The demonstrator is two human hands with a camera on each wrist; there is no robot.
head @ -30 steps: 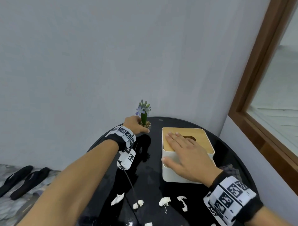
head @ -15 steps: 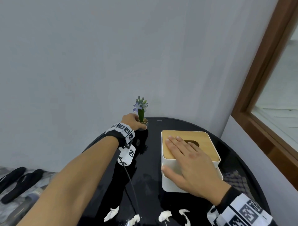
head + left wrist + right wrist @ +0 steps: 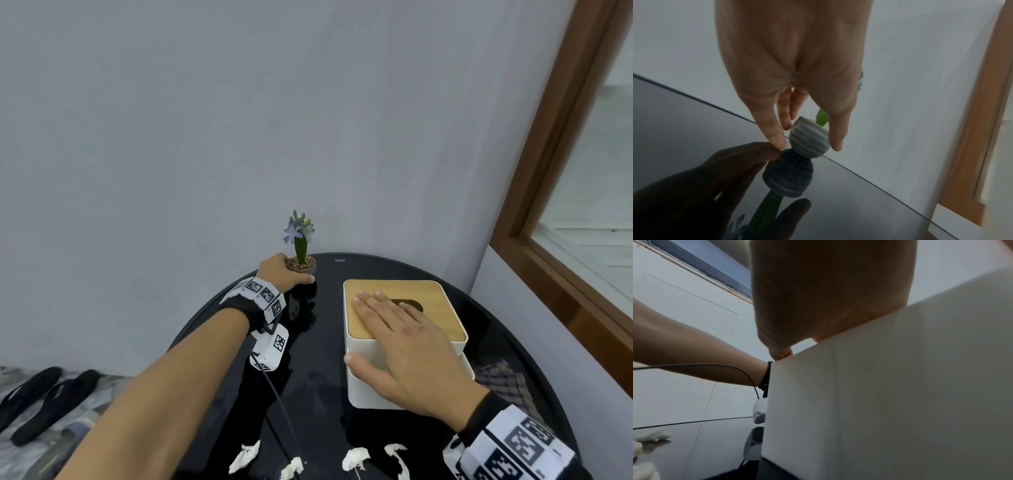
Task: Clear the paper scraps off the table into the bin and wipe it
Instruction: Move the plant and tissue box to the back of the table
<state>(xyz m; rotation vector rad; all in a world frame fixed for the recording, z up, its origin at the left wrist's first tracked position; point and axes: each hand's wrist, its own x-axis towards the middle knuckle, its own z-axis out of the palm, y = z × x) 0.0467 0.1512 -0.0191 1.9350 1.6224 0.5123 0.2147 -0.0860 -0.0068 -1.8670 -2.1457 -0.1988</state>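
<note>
Fingers (image 3: 777,134) and thumb of the left hand (image 3: 279,272) are pinched round the small plant pot (image 3: 808,139) at the far edge of the black table (image 3: 318,359). The right hand (image 3: 404,353) is laid flat, fingers straight, on the tissue box (image 3: 376,377), thumb against its side. Paper scraps (image 3: 356,459) are left lying along the near edge; no bin is seen. If the pot is lifted by so light a pinch, it could be tipped, and a pushed box could be slid on the glossy top.
</note>
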